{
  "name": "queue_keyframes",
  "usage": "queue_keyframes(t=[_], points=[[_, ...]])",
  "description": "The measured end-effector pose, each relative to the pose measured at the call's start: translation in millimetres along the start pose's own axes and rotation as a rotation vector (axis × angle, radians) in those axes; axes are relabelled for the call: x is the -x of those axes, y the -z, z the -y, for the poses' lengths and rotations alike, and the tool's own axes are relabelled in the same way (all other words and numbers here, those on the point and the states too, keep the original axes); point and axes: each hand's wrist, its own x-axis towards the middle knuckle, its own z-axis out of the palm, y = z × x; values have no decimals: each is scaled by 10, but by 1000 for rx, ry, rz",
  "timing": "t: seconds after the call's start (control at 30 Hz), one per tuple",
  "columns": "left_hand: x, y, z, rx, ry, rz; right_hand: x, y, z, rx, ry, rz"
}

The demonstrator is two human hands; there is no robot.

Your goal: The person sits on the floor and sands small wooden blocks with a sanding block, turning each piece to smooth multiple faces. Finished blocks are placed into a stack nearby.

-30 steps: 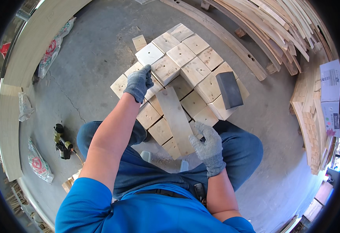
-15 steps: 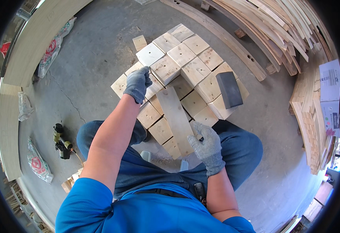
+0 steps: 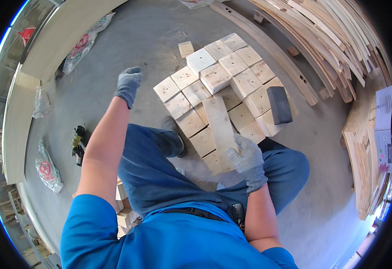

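A flat pale board [image 3: 218,123] lies tilted across several square-ended wooden blocks [image 3: 189,123] stacked between my knees. My right hand [image 3: 249,159], in a grey knit glove, is at the board's right edge near its close end, with thumb and fingers apart. My left hand [image 3: 129,85], gloved alike, is raised over the floor left of the stack, away from the wood. Its fingers are curled in, and whatever they may hold is hidden. A dark grey block [image 3: 279,105] rests on the stack's right side.
A nail-gun-like tool [image 3: 77,145] stands on the floor at left, near a printed plastic sack [image 3: 48,168]. Long wooden strips [image 3: 326,40] are piled at far right. A small offcut [image 3: 186,49] lies beyond the stack. A white carton [image 3: 385,127] sits at right.
My left hand has left the stack and swung out to the left. My right hand stays by the board, its fingers more spread. The whole view has shifted, with the stack now further right.
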Motion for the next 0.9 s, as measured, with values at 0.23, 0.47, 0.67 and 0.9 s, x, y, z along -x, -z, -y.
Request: queue_keyframes(t=[0.23, 0.47, 0.67, 0.9], points=[[177, 882, 205, -616, 46, -131, 35, -45, 10, 79, -3, 77], [616, 426, -12, -842, -222, -105, 77, -19, -11, 39, -96, 65], [809, 296, -191, -911, -193, 2, 134, -55, -131, 33, -120, 43], [841, 191, -249, -914, -233, 54, 154, 20, -106, 222, -117, 30]])
